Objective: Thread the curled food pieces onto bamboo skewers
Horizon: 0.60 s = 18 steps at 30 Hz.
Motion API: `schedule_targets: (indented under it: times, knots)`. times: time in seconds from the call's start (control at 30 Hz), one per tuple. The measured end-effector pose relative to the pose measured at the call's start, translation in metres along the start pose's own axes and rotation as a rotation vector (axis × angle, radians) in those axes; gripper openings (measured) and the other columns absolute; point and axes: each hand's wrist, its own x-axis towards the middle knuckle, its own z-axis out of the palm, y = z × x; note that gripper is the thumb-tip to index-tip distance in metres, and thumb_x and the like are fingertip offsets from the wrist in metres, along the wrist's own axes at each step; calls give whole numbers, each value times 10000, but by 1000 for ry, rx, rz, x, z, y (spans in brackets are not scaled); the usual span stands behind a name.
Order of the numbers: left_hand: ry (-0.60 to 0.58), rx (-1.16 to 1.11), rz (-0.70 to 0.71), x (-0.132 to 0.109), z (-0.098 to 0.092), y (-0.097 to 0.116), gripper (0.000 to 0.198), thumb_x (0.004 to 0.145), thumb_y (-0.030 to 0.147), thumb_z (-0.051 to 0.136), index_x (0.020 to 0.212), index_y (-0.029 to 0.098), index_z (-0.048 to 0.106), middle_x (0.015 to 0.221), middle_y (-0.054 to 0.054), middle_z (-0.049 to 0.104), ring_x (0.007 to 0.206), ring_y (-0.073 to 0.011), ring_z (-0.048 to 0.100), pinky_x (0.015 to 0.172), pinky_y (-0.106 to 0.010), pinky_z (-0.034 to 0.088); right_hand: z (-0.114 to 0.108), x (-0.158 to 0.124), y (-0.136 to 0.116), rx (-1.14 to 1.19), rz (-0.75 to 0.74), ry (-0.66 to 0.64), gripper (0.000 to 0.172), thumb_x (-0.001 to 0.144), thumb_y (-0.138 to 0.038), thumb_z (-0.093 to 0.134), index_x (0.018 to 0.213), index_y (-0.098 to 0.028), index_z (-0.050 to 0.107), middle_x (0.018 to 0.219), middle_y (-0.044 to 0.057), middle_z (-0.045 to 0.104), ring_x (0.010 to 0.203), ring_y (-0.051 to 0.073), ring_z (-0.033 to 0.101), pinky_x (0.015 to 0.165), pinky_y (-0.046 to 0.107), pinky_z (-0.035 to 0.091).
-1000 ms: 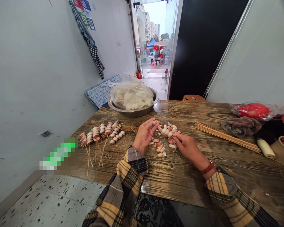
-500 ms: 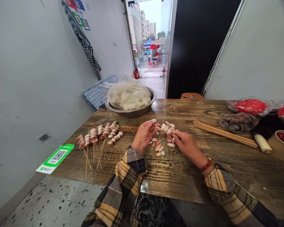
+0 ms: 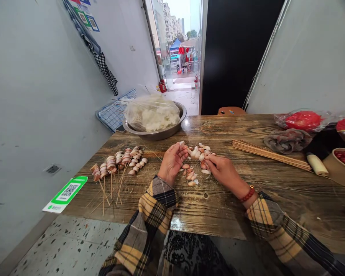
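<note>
A green and white QR-code sticker (image 3: 64, 193) lies at the far left corner of the dark, grained wooden bench (image 3: 218, 214). Just right of it rest several finished bamboo skewers threaded with pink and white sliced pieces (image 3: 119, 163), their sticks fanning toward the near edge. Behind them, at the far edge, stands a round steel basin (image 3: 156, 132) holding a clear plastic bag of white food (image 3: 151, 113).

At the middle, the left hand (image 3: 171, 163) is raised off the bench, its fingers (image 3: 181, 150) pinched closed on a pale slice at the tip of a thin skewer. Below and between the hands lies a small loose pile of pink and white slices (image 3: 191, 174). The right hand (image 3: 222, 170) sits just beside it, fingers curled shut around the loaded end of that partly filled skewer (image 3: 199, 153), which bridges the two hands above the pile.

Further right, a bundle of bare bamboo sticks (image 3: 271, 155) lies diagonally, then a crumpled grey cloth (image 3: 287, 140), a red item wrapped in clear plastic (image 3: 303, 119), and a tan bowl of red pieces (image 3: 340, 165).
</note>
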Motion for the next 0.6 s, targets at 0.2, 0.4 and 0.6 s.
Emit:
schedule_targets:
  times: [0.2, 0.4, 0.6]
  knots:
    - [-18, 1, 5, -1, 0, -1, 205, 769, 297, 715, 864, 125, 654, 788, -40, 684, 668, -94, 633, 686, -224, 504, 5, 0, 7, -28, 17, 30, 302, 956, -310, 408, 986, -215, 693, 872, 55, 728, 758, 192, 651, 641, 258, 397]
    - [-29, 4, 21, -1, 1, -1, 195, 762, 279, 722, 853, 124, 645, 799, -43, 685, 669, -95, 635, 704, -233, 512, 6, 0, 7, -36, 11, 43, 301, 952, -311, 418, 982, -212, 701, 900, 69, 732, 777, 198, 656, 652, 262, 411]
    - [-46, -7, 41, -1, 1, -2, 178, 744, 251, 734, 832, 126, 642, 803, -43, 690, 690, -100, 644, 736, -238, 519, 4, 0, 5, -30, 13, 30, 304, 955, -307, 411, 993, -219, 700, 864, 54, 732, 749, 189, 649, 645, 259, 400]
